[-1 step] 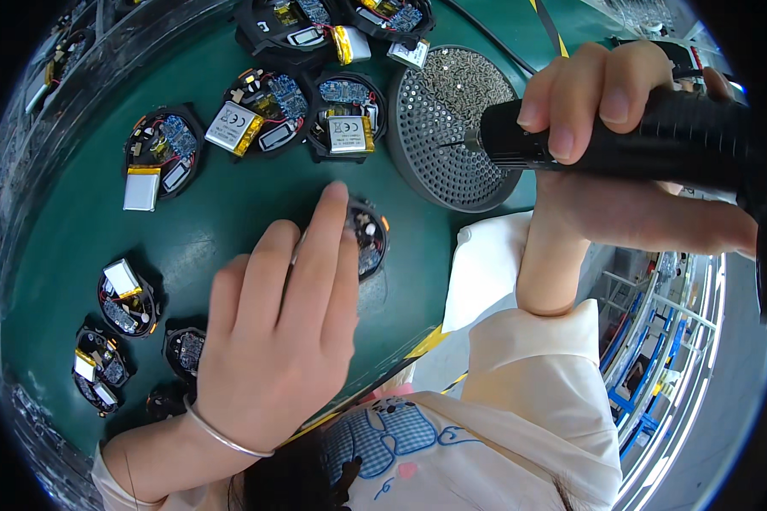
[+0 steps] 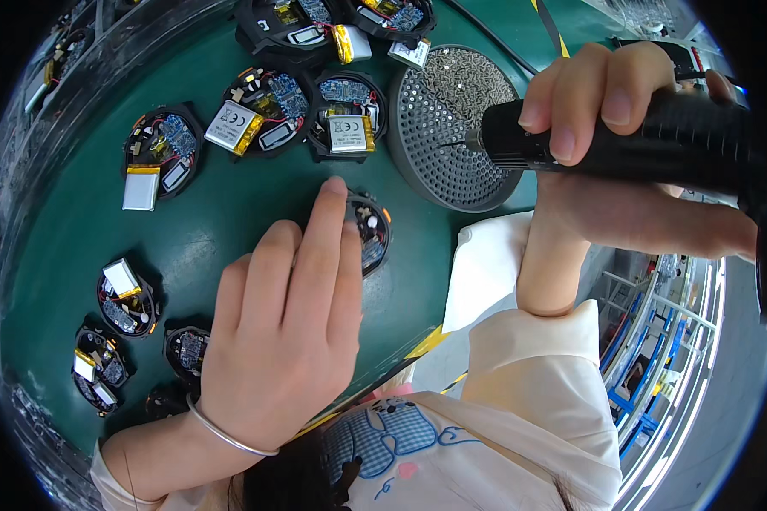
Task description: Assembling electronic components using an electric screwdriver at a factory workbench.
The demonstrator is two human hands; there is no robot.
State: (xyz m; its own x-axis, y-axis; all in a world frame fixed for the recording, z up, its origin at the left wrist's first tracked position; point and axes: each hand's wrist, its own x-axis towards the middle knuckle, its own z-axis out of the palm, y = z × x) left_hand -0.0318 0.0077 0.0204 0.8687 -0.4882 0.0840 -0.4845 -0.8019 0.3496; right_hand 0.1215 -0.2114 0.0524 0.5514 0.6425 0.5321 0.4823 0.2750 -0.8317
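My left hand [image 2: 294, 315] reaches over the green tabletop, its fingers closed on a small round watch case [image 2: 373, 234]. They cover the case's left part; its right side shows black rim, circuit parts and an orange spot. My right hand [image 2: 592, 102] is wrapped around a black electric screwdriver [image 2: 690, 140] held level, its thin bit pointing left. The bit is over a round grey perforated screw tray [image 2: 413, 162], and whether it touches a screw I cannot tell. Many tiny screws [image 2: 460, 77] are heaped at the tray's far side.
Several open watch cases with circuit boards and silver batteries, such as one watch case [image 2: 164, 149], lie along the far and left sides. A white cloth [image 2: 490, 264] lies at the table's right edge. A black cable [image 2: 490, 34] runs behind the tray.
My left hand and the watch case under it have shifted slightly to the right. The right hand and screwdriver have barely moved.
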